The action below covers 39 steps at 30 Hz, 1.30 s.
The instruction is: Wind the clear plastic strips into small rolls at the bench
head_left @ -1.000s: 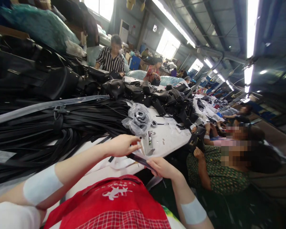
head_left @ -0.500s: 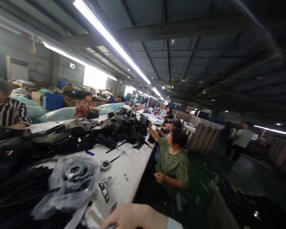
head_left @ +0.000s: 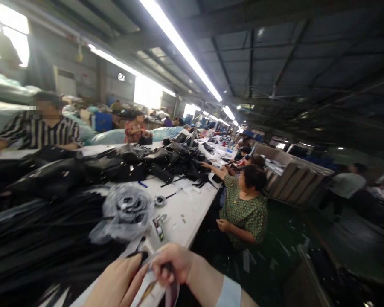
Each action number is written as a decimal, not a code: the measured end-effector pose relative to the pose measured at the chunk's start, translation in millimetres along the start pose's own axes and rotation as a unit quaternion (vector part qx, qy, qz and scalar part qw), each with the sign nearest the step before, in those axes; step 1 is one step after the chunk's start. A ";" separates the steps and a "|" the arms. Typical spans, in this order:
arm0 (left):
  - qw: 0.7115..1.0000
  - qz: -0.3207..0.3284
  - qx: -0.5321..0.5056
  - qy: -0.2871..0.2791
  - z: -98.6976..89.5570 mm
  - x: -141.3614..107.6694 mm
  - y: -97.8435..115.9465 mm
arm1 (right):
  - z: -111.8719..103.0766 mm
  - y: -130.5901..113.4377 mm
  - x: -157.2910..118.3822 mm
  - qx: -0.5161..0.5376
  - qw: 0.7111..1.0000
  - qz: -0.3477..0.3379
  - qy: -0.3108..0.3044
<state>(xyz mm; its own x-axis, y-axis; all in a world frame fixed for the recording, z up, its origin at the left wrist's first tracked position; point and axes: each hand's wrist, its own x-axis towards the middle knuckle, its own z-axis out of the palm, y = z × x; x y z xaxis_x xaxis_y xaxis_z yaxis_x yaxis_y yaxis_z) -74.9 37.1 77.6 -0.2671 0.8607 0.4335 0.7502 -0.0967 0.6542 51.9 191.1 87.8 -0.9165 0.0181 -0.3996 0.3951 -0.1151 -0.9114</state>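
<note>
Left to right along the long white table (head_left: 192, 209):

Heap of black straps (head_left: 41, 238), far left, lying lengthwise along the table edge.

Pile of black bags (head_left: 115, 168), behind the straps, mid-table.

Clear plastic bag (head_left: 124, 213) of grey rings or tape rolls, just right of the strap heap; one loose roll (head_left: 160, 201) beside it.

Left hand (head_left: 115, 283), bottom centre, fingers curled nearly closed and pinching one end of a dark strip (head_left: 147, 260).

Right hand (head_left: 174, 266), touching the left, closed on the same strip; its lower end blurs out of view. The strip sits between the two hands at the near table edge, long axis running roughly down and to the right; both hands are equally close to it. What the pale sheet beneath it is cannot be made out.

Person in a green patterned top (head_left: 245, 213), seated at the right edge of the table, well apart.

Writing: none legible anywhere.
</note>
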 end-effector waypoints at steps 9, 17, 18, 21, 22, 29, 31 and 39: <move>0.665 -0.302 -0.651 -0.208 -14.2 0.3 6.2 | 13.4 5.6 5.3 -0.119 0.972 -0.200 0.014; 0.893 -0.132 -0.376 0.207 -5.6 7.8 0.8 | 48.8 30.9 7.4 -0.166 0.978 -0.045 -0.120; 0.934 -0.112 -0.272 0.204 -3.0 5.1 -5.1 | 42.1 25.0 0.9 -0.156 0.978 -0.044 -0.134; 0.990 -0.075 -0.094 0.080 4.0 -7.7 -16.7 | 9.8 3.9 -14.2 -0.152 0.985 -0.075 -0.019; 0.991 -0.084 -0.096 0.035 6.2 -11.7 -16.8 | -2.1 -1.7 -15.9 -0.175 0.979 -0.096 0.053; 0.816 -0.282 -0.494 -0.103 5.6 -8.4 16.1 | -7.2 22.6 8.4 -0.196 0.950 -0.229 0.084; 0.747 -0.268 -0.605 -0.069 -5.7 -0.3 25.1 | 18.2 43.4 18.6 -0.163 0.970 -0.176 0.034; 0.981 -0.054 0.008 0.185 -33.8 -9.5 -17.2 | 27.4 40.0 -4.0 -0.100 0.980 -0.063 -0.163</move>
<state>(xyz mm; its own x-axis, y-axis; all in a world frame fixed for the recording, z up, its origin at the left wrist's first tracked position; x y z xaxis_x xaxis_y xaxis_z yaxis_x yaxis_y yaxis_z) -105.6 13.7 83.2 -0.5445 0.6245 0.5600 0.7141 -0.0051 0.7000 69.6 159.1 55.7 -0.9172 -0.3013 -0.2607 0.2531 0.0649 -0.9653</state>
